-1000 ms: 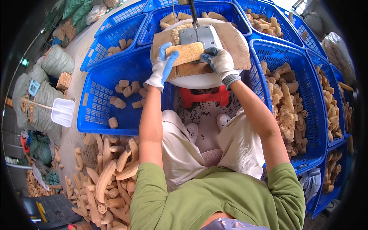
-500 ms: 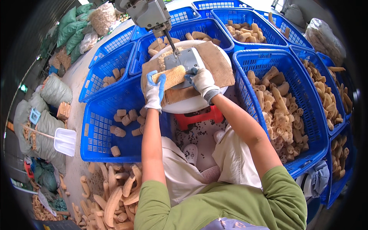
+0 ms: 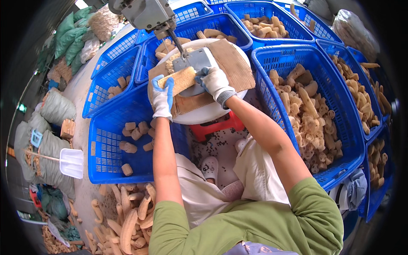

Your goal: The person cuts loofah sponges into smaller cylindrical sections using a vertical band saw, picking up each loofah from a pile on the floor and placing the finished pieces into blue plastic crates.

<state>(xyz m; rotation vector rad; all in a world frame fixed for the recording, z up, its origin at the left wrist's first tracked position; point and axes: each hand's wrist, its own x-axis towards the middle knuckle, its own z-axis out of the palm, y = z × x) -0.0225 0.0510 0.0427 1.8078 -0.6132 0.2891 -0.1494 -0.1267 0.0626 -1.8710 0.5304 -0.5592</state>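
Note:
A tan loofah piece (image 3: 182, 81) lies crosswise between my gloved hands, tilted up toward its right end. My left hand (image 3: 162, 98) is closed round its left end, with the thumb on the near side. The fingers of my right hand (image 3: 215, 81) pinch its right end. Just beyond the loofah is a grey metal plate (image 3: 205, 58) under a sewing-type machine head (image 3: 148, 17), whose slim dark arm comes down to the plate. Brown cardboard (image 3: 233, 63) surrounds the plate on a round white top (image 3: 199, 116). Pale shreds lie beside the plate.
A blue crate (image 3: 100, 146) with short loofah pieces stands at left, and a fuller blue crate (image 3: 276, 106) at right. More crates ring the machine. Whole loofahs (image 3: 129, 225) heap on the floor at lower left. A red stool (image 3: 219, 126) sits below the white top.
The whole view has shifted slightly, so machine and crates sit a little further left and up. Both hands keep hold of the loofah piece, which looks a little more tilted.

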